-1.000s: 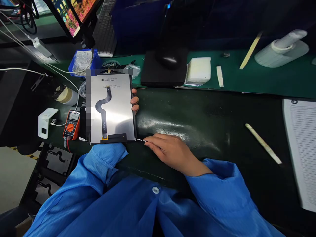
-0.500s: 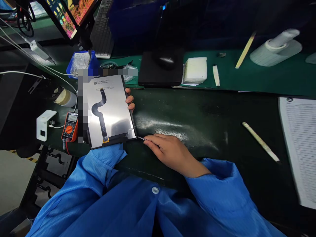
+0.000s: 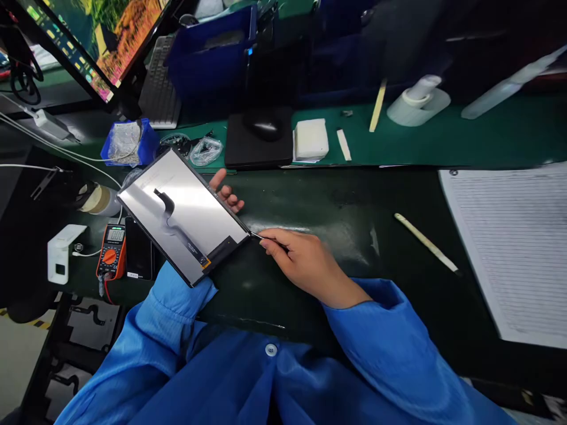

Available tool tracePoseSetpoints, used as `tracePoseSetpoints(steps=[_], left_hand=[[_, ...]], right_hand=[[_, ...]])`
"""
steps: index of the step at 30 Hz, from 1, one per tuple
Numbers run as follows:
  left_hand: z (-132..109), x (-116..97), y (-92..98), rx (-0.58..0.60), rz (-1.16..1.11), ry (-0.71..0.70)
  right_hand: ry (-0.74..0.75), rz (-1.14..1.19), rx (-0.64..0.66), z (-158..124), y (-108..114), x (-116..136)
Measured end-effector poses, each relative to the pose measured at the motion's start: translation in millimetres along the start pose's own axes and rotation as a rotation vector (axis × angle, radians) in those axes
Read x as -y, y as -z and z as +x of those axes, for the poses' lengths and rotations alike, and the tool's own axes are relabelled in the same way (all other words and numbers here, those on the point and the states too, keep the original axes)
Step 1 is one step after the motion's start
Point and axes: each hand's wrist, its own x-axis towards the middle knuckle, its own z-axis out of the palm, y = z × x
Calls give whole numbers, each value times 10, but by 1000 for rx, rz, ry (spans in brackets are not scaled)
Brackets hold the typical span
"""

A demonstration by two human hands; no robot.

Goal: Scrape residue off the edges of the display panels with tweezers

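Observation:
An LCD panel [image 3: 186, 195] with a silvery back lies tilted across my left hand [image 3: 227, 192], whose fingers show past its upper right edge; the palm and thumb are hidden beneath. A dark curved flex cable [image 3: 183, 236] runs down the panel's back to a gold-coloured connector near the lower edge. Pinched in my right hand [image 3: 301, 260] is a thin metal tool [image 3: 257, 235], perhaps tweezers. Its tip touches or nearly touches the right corner of the panel; which of the two I cannot tell.
Left of the panel are an orange multimeter [image 3: 111, 251], a dark phone-like device [image 3: 139, 251] and a white bracket [image 3: 64, 251]. Behind stand a blue bin [image 3: 148, 141], a mouse [image 3: 263, 125] and white pads [image 3: 310, 140]. A flat stick [image 3: 425, 242] and lined paper [image 3: 509, 254] lie right.
The panel has turned counter-clockwise, its top swinging left. My left fingers are more spread at its edge. The tool tip stays by the same corner. The whole view has shifted.

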Motion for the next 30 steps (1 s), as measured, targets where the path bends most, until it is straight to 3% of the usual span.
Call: tracePoseSetpoints(steps=[4,14,20,30], left_hand=[[-101,144,-73,99,-185,66],[-81,90,-132,34,-157,77],[39,172,-104,-100,-103,-19],[-108,118,-321,-117,-122,-48]], right_hand=[[16,-76,-18,6,156,-52],[174,-116,-29,-24,149,-150],[194,-164,-9,-38,143,-184],[244,-213,0,-55,77,-201]])
